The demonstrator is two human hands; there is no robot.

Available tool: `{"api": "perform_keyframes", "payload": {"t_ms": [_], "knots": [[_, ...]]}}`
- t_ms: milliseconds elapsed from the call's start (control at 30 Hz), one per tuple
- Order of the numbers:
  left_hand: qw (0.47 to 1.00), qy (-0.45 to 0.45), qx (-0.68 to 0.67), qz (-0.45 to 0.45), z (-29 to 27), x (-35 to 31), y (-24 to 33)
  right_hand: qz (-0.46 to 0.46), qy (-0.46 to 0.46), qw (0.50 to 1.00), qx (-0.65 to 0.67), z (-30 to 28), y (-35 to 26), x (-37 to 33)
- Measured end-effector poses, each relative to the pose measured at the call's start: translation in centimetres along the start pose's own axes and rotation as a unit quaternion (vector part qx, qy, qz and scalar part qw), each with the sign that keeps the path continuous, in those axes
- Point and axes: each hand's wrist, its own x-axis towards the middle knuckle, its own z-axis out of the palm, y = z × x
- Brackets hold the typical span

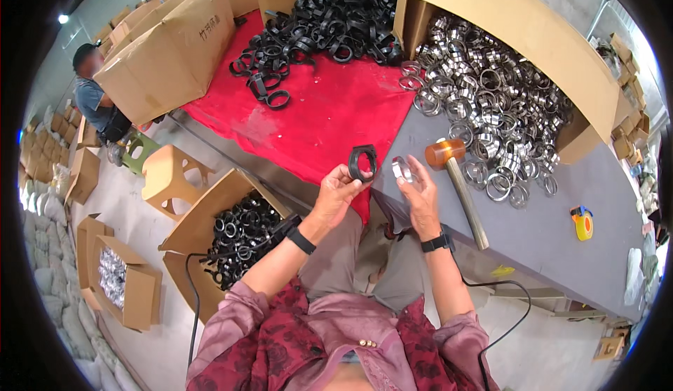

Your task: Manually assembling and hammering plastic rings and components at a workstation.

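In front of my body, my left hand point(332, 200) pinches a black plastic ring point(353, 162) with a flat raised part, held upright. Close to it on the right, my right hand point(423, 203) grips a thin shiny metal ring point(400, 171) between thumb and fingers. The two rings are near each other but apart. Just right of my right hand lies a mallet point(465, 198) with an amber head and a wooden handle. Loose black rings point(329, 19) are heaped at the far middle, and shiny metal rings point(491, 103) spill from a carton at the far right.
Red cloth point(315, 117) covers the left tabletop; the right one is grey point(554, 247). A yellow-and-blue tape roll point(582, 223) lies at right. Below left stands a carton point(184, 240) of rings, beside a tan stool point(168, 180). A person point(98, 100) sits at far left behind a large carton point(168, 61).
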Motion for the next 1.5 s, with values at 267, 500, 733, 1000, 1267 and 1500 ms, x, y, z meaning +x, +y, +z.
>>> {"api": "perform_keyframes", "payload": {"t_ms": [267, 500, 733, 1000, 1267, 1500], "knots": [[0.949, 0.031, 0.301, 0.09, 3.8, -5.7, -2.8, 0.077, 0.002, 0.971, 0.228, 4.4, 0.5, -3.7], [0.864, 0.032, 0.485, 0.129, 4.9, -10.9, -2.7, 0.121, 0.009, 0.982, 0.143, 5.8, 1.0, -7.8], [0.984, 0.011, 0.12, -0.128, 1.3, -16.2, -1.2, -0.109, -0.08, 0.978, -0.158, 6.0, 1.7, -9.2], [0.952, 0.074, 0.239, -0.175, -1.7, -18.4, 1.4, -0.055, -0.143, 0.986, -0.061, 7.6, 3.3, -10.5], [0.713, 0.015, 0.688, 0.134, -3.5, -14.0, 5.2, -0.057, -0.164, 0.975, -0.137, 7.0, 3.9, -10.9], [0.843, -0.093, 0.529, 0.025, -6.0, -12.1, 3.8, -0.129, -0.12, 0.964, -0.197, 8.5, 3.4, -11.3]]}}
